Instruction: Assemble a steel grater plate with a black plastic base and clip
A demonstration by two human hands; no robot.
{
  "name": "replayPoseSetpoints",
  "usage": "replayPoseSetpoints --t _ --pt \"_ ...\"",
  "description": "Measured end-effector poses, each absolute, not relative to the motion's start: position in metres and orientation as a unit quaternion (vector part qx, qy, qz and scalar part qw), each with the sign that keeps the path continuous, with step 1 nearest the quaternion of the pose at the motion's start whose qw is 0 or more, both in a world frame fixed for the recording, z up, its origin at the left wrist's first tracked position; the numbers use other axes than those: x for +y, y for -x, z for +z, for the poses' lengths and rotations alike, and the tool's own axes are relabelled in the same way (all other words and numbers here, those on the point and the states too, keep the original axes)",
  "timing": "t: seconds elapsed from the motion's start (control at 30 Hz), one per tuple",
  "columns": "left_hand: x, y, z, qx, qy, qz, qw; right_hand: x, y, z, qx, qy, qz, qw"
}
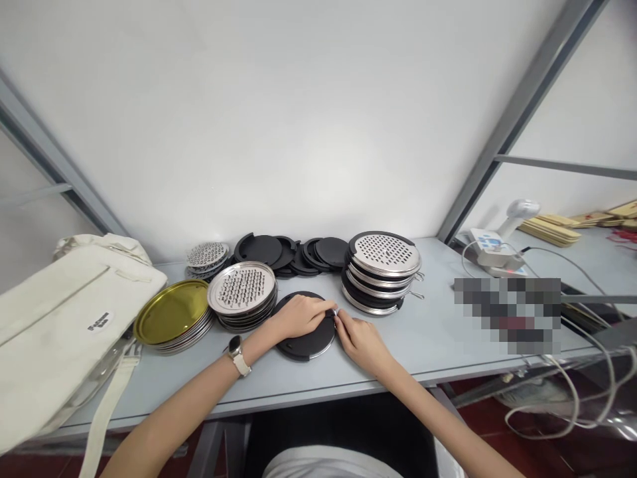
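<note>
A black round disc [303, 346] with a silvery rim along its lower right lies flat on the table in front of me. My left hand [304, 315] is over it, index finger reaching to the right edge and the other fingers curled against the disc. There, my right hand [363, 342] pinches a small metal clip [336, 311] at the rim, which the fingers partly cover. Left of the disc stands a stack topped by a round metal grater plate [243, 287]. To the right is a stack of graters with black rims [385, 255], small wire loops sticking out from its side.
Gold-coloured round plates [172, 315] are stacked beside a cream bag [64, 312] at the left. Along the wall lie black discs [266, 251] and small grater plates [206, 255]. A white scanner [520, 211], cables and wooden boards [550, 231] are at the right.
</note>
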State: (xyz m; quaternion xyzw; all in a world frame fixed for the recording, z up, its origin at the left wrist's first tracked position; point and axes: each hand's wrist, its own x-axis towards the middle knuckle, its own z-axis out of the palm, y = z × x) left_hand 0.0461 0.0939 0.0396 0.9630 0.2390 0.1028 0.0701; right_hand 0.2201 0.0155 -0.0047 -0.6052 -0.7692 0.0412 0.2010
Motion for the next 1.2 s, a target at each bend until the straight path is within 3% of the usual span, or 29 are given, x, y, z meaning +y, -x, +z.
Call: replayPoseSetpoints --t 1.2 --pt "0.0955 -0.0464 0.0354 0.225 -0.968 0.11 0.02 0.0112 -0.2201 -0.0033 -0.775 0.581 0.09 0.235"
